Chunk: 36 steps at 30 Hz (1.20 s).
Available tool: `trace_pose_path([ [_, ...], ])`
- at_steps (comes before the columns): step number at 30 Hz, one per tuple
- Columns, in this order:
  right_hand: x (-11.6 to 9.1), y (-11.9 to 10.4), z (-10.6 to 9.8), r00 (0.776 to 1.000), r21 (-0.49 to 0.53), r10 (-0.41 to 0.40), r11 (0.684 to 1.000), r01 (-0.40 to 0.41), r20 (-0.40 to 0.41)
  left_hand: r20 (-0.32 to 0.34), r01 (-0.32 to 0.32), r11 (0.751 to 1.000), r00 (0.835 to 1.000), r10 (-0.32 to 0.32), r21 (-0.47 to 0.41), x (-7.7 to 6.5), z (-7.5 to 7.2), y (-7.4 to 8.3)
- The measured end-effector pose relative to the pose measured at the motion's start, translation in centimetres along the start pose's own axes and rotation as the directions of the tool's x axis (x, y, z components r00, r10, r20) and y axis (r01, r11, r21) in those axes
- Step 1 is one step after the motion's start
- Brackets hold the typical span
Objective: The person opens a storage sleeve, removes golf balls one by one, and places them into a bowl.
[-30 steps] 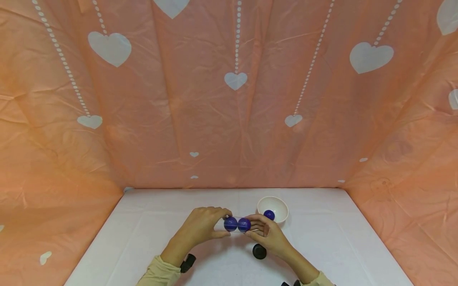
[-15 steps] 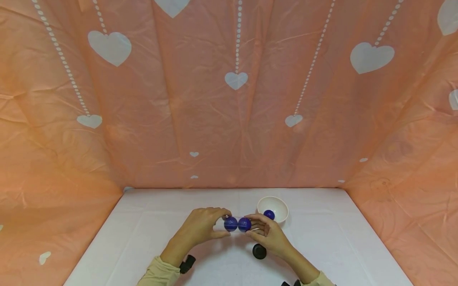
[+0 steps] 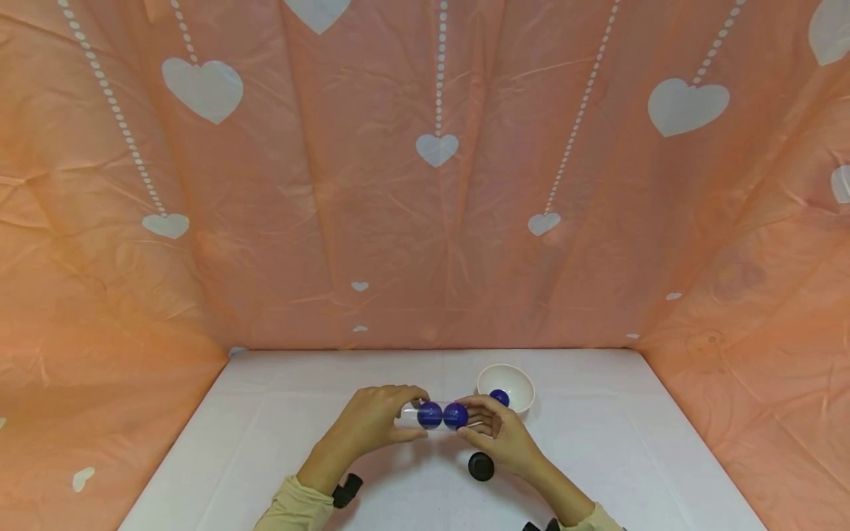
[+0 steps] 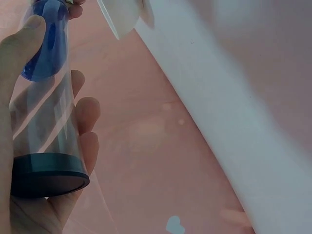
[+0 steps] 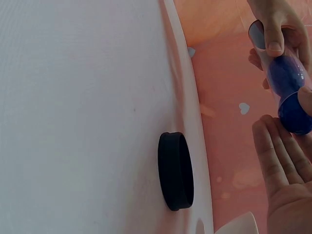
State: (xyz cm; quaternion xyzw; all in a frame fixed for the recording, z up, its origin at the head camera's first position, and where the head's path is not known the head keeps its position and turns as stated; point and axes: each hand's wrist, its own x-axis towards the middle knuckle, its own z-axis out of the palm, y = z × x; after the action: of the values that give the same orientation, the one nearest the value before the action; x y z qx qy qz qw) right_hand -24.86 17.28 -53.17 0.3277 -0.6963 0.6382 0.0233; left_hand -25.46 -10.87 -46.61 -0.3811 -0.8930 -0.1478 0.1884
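In the head view, my left hand (image 3: 378,414) grips a clear tube (image 3: 408,416) lying sideways above the white table. A black cap (image 4: 51,175) closes the tube's near end in the left wrist view. One blue ball (image 3: 430,415) shows inside the tube. Touching it, a second blue ball (image 3: 456,415) sits at the open mouth, partly past the rim in the right wrist view. My right hand (image 3: 494,435) pinches that second ball, thumb on one side; its other fingers (image 5: 275,153) stretch out below.
Beyond my right hand stands a white bowl (image 3: 524,380) with another blue ball (image 3: 499,398) in it. A loose black cap (image 3: 481,466) lies on the table (image 3: 617,442) by my right wrist. Orange sheeting (image 3: 372,221) with hearts hangs behind and at both sides.
The two balls and the tube have shifted very slightly to the right. Both hands keep nearly the same pose and place; the bowl and loose cap stay put.
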Motion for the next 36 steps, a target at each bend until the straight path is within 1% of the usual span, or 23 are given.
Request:
trace_pose_path([
  [6, -0.1, 0.2, -0.1, 1.0, -0.001, -0.009, 1.0, 0.009, -0.008, -0.003, 0.006, 1.0, 1.0, -0.006, -0.003, 0.0, 0.0, -0.1],
  [15, 0.0, 0.1, -0.3, 1.0, -0.001, -0.013, 1.0, 0.013, -0.007, 0.026, 0.033, 0.999, 0.999, -0.032, -0.032, 0.0, -0.1, -0.1],
  [24, 0.0, -0.1, -0.5, 0.999, -0.006, -0.028, 1.0, 0.027, -0.023, 0.031, 0.046, 0.998, 0.999, -0.045, -0.046, 0.0, -0.3, -0.1],
  [27, -0.1, 0.0, -0.8, 0.999, -0.012, -0.038, 0.999, 0.038, -0.027, 0.024, 0.042, 0.998, 0.999, -0.041, -0.042, 0.0, -0.2, -0.1],
  [32, -0.1, 0.1, -1.6, 0.997, -0.042, -0.045, 0.998, 0.042, -0.061, 0.019, 0.038, 0.998, 0.999, -0.037, -0.043, 0.0, 0.0, -0.2],
  [36, -0.1, 0.0, -2.4, 0.995, -0.08, -0.04, 0.996, 0.032, -0.094, 0.036, 0.051, 0.997, 0.998, -0.049, -0.057, 0.0, 0.0, -0.2],
])
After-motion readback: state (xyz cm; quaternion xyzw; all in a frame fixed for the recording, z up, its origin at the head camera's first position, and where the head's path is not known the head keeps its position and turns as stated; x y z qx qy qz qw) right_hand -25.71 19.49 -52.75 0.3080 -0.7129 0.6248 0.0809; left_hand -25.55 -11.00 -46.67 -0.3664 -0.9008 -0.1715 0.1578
